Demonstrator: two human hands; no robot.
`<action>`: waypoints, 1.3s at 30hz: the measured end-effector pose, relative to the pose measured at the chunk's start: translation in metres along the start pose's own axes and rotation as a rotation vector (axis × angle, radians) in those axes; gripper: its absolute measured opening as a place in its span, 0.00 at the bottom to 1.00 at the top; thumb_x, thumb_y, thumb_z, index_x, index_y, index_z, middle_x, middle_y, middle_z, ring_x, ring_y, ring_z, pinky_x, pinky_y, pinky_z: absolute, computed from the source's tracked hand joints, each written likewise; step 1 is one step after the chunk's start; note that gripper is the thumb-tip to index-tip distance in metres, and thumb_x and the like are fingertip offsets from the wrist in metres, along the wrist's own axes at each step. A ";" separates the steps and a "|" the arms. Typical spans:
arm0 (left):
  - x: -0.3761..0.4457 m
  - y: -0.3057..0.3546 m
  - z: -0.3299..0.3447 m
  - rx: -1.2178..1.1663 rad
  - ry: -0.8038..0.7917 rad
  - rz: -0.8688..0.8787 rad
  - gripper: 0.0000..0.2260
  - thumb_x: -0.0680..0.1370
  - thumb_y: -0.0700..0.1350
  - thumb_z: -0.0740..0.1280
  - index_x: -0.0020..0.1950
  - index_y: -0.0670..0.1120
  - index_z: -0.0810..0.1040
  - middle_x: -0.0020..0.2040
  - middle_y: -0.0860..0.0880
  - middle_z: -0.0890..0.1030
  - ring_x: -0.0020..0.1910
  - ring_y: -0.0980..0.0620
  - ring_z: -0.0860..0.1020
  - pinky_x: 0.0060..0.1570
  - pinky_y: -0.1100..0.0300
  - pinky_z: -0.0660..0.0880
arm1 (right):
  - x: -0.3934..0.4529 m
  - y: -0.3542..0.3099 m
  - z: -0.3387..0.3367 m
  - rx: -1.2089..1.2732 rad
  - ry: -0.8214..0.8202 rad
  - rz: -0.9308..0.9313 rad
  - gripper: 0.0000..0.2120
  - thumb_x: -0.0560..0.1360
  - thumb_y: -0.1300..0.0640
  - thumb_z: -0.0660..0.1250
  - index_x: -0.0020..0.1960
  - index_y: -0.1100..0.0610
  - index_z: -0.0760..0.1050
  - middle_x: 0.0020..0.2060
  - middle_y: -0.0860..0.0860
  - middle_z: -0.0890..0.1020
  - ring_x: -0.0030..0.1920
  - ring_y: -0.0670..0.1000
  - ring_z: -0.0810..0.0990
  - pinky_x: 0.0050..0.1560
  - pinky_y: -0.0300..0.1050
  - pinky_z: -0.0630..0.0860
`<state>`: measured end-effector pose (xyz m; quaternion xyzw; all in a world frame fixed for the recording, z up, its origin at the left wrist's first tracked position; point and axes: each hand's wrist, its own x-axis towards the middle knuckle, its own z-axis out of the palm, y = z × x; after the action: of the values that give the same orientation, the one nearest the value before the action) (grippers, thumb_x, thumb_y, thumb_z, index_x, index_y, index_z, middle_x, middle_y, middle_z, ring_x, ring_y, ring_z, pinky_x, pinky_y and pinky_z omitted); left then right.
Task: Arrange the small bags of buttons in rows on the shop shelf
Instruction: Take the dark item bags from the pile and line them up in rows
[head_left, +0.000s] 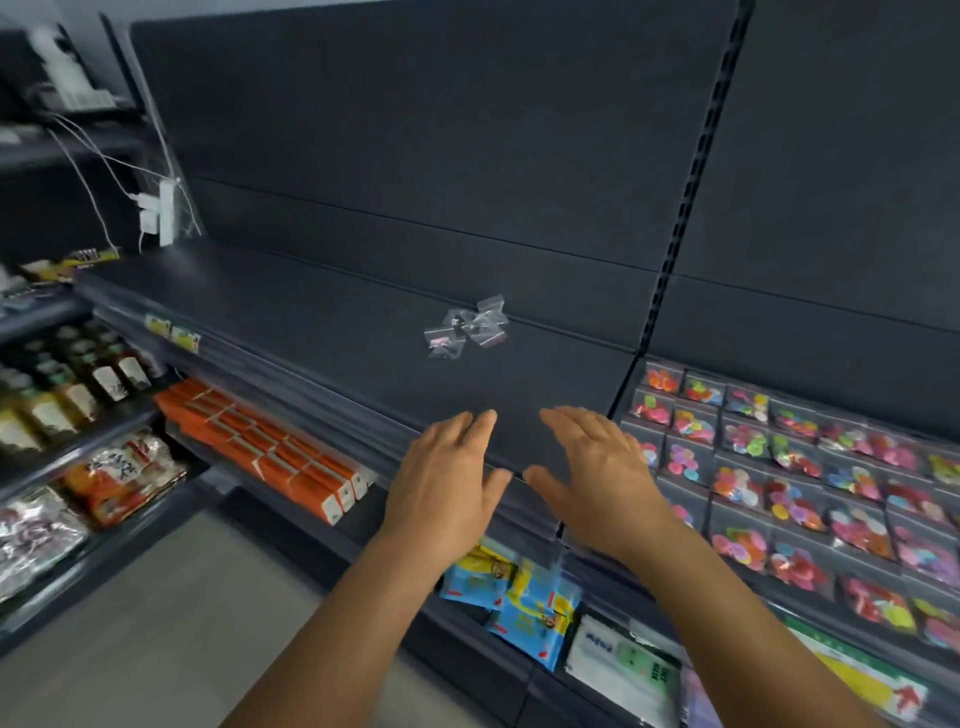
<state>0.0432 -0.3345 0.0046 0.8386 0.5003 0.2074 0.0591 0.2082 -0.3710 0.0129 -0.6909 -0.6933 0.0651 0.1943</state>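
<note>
A loose heap of several small clear zip bags of buttons (467, 326) lies near the back of the dark shop shelf (322, 312). Both hands reach out over the shelf's front edge, well short of the heap. My left hand (447, 475) is flat with fingers straight and holds nothing. My right hand (587, 462) is beside it, fingers spread and empty. Neither hand touches a bag.
The shelf section to the right holds rows of bags of coloured buttons (789, 467). Below are orange boxes (270, 447), blue and yellow packets (524, 597) and bottles (78, 384) at the left. A white power strip (163, 213) with cables hangs at the back left.
</note>
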 end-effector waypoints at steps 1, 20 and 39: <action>0.005 -0.007 -0.001 -0.006 0.005 -0.005 0.28 0.79 0.54 0.60 0.76 0.50 0.55 0.73 0.49 0.64 0.71 0.51 0.60 0.69 0.58 0.58 | 0.009 -0.003 0.002 -0.003 0.000 -0.005 0.31 0.76 0.41 0.60 0.75 0.50 0.56 0.73 0.47 0.61 0.74 0.49 0.55 0.73 0.49 0.51; 0.181 -0.134 0.044 0.023 -0.129 -0.077 0.24 0.82 0.47 0.56 0.77 0.48 0.55 0.76 0.51 0.60 0.73 0.51 0.59 0.71 0.56 0.59 | 0.227 0.002 0.075 0.004 -0.184 -0.035 0.28 0.78 0.45 0.58 0.75 0.50 0.56 0.74 0.48 0.61 0.74 0.51 0.56 0.73 0.52 0.56; 0.210 -0.184 0.048 -0.129 -0.106 -0.064 0.07 0.80 0.45 0.58 0.52 0.47 0.75 0.52 0.51 0.75 0.54 0.51 0.73 0.48 0.60 0.71 | 0.256 -0.011 0.103 0.095 -0.012 0.218 0.10 0.75 0.49 0.64 0.50 0.55 0.74 0.50 0.51 0.78 0.55 0.54 0.72 0.45 0.40 0.66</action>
<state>-0.0006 -0.0569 -0.0350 0.8266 0.5084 0.1923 0.1459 0.1685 -0.1016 -0.0315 -0.7518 -0.6114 0.1227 0.2144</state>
